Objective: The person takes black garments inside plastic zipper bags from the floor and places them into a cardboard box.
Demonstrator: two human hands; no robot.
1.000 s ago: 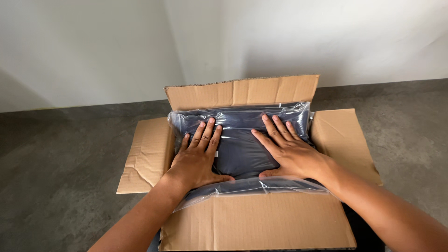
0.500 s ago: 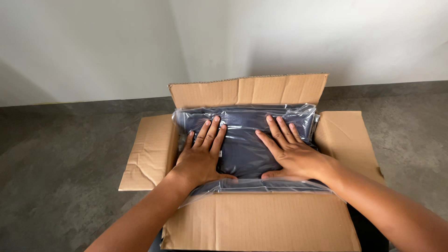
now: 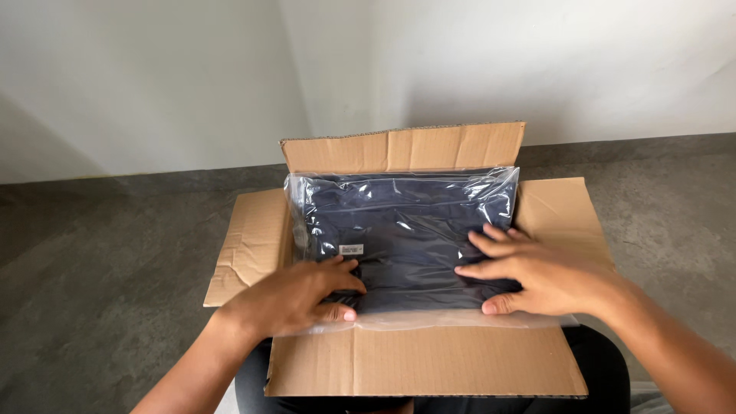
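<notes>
**Both hands on a bagged garment in an open box**

A grey floor (image 3: 100,307) meets a white wall (image 3: 153,77) at twelve o'clock. On the floor sits an open cardboard box (image 3: 422,360), flaps spread at three, six, nine and twelve o'clock. Filling its opening lies a clear plastic bag (image 3: 406,222) holding folded dark cloth. The right hand (image 3: 537,272), at four o'clock on the bag, curls over its near edge, fingers on top and thumb beneath. The left hand (image 3: 295,295), at seven o'clock, pinches the near edge likewise. A small white label (image 3: 351,250) shows through the plastic just beyond the left fingertips.
</notes>
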